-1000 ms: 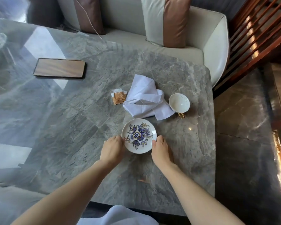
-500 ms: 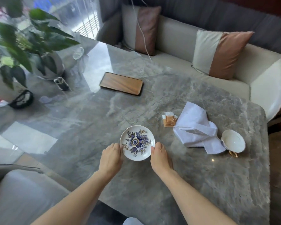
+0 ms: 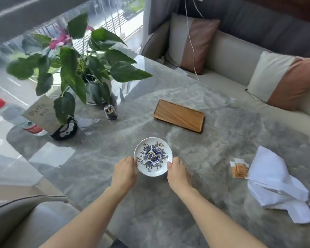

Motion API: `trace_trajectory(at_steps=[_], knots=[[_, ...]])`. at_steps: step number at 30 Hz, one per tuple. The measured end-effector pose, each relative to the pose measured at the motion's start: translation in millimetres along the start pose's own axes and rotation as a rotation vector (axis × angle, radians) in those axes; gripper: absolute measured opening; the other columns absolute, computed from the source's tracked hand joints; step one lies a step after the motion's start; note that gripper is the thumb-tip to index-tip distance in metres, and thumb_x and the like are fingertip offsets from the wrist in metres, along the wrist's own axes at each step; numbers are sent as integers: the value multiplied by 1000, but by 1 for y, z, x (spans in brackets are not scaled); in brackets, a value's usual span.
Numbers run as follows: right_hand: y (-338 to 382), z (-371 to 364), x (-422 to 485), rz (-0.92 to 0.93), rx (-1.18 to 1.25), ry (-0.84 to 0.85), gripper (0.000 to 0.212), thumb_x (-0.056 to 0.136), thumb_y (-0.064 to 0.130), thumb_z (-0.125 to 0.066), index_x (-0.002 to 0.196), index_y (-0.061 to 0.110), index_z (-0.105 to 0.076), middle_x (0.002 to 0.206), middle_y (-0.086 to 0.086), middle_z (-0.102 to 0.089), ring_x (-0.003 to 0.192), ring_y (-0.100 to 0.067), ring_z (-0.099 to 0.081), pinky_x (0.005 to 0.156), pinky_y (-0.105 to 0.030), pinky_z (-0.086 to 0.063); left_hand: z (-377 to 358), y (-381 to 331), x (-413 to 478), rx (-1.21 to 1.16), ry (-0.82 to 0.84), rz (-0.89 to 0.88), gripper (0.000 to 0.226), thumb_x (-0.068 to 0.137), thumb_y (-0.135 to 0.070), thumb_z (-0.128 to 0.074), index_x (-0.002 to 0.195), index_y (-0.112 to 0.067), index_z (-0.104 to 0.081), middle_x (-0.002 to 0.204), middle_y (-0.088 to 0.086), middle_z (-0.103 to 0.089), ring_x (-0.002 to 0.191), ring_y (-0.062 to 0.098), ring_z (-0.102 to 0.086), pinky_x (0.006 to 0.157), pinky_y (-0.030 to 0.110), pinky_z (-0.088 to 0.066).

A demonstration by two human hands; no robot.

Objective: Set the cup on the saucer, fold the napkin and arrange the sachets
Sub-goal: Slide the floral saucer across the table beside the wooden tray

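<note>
Gripping the saucer (image 3: 152,156) by its rim, left hand (image 3: 124,171) at 9 o'clock, right hand (image 3: 177,173) at 3, on the desk (image 3: 195,203). Positioning step. Napkin (image 3: 274,183) and sachets (image 3: 239,169) lie at 3 o'clock; cup not clearly visible. Next: fetch cup.

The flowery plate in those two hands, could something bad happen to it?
Maybe. The saucer is pinched only at its rim by the left hand and right hand, so it could slip onto the hard stone table. Also, the napkin lies crumpled over the sachets; tugging it might scatter them.
</note>
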State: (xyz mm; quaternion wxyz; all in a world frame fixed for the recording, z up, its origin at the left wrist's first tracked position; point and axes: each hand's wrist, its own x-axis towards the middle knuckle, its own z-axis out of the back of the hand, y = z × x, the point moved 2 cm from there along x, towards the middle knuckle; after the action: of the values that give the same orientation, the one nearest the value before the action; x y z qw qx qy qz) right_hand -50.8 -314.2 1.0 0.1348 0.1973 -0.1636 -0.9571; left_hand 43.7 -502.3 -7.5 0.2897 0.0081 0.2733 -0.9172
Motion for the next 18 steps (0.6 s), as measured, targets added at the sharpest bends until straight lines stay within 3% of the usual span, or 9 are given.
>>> trace_trajectory(at_steps=[18], knots=[[83,-30,95,-98,-47,-27,33,104,38,-41,111,7,-50,118,-16,-63,108,-36,-60,81,-41,-45,22,52,149,143,98,-36,32,105,-31,-41,83,-11,-53,94,17,-64,90,41,-58,79,47,-41]])
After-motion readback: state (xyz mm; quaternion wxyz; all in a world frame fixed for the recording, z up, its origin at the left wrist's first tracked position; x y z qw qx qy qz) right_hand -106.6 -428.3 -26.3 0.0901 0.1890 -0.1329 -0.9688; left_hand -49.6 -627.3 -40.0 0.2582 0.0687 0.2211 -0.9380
